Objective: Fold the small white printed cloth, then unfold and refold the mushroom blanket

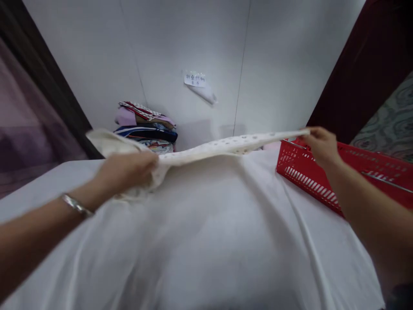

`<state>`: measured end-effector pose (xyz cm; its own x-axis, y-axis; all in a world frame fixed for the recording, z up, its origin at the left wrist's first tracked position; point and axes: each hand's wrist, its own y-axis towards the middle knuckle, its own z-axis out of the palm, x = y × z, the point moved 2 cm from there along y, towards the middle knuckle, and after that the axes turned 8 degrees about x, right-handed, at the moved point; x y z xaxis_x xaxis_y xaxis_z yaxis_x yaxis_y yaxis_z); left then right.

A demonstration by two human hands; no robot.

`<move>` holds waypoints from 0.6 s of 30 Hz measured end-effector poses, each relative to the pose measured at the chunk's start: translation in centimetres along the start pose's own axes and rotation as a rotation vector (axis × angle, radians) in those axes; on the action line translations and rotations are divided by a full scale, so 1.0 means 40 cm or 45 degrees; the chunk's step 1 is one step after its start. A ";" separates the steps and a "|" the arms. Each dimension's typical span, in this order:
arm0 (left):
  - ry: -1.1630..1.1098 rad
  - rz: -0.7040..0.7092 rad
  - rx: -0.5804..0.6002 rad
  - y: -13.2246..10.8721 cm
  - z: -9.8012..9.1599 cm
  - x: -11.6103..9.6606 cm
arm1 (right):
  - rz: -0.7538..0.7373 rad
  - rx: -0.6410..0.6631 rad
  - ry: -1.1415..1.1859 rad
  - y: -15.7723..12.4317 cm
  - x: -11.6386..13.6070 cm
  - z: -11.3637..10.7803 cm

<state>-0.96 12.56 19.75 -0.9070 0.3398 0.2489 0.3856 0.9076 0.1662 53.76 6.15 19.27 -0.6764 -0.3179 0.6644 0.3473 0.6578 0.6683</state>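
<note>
A white cloth with small dark spots (222, 144), perhaps a garment, is stretched sideways above the table. My left hand (132, 168) is closed around it at the left, where a loose part flops past the fist. With the fingers pinched, my right hand (319, 142) grips its far right end, near the rim of a red plastic basket (309, 181). The cloth hangs in a thin, slightly sagging band between both hands. Motion blurs the left hand and the cloth's left part. A silver bracelet (77, 205) circles my left wrist.
A white sheet (213, 241) with creases covers the table. Folded clothes (146, 127) stand stacked at the back against a pale wall panel (193, 38). A paper label (194, 79) is taped on the wall. Dark curtains (342, 64) hang on both sides.
</note>
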 end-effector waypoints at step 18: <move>-0.281 0.603 0.230 -0.317 0.310 -0.210 | 0.356 0.841 -0.338 -0.535 -0.226 -0.099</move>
<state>-0.34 1.25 3.71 -0.6631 0.7470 0.0478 0.7424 0.6644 -0.0862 55.02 -7.78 0.28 -0.7827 0.0406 0.6211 0.1247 0.9879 0.0926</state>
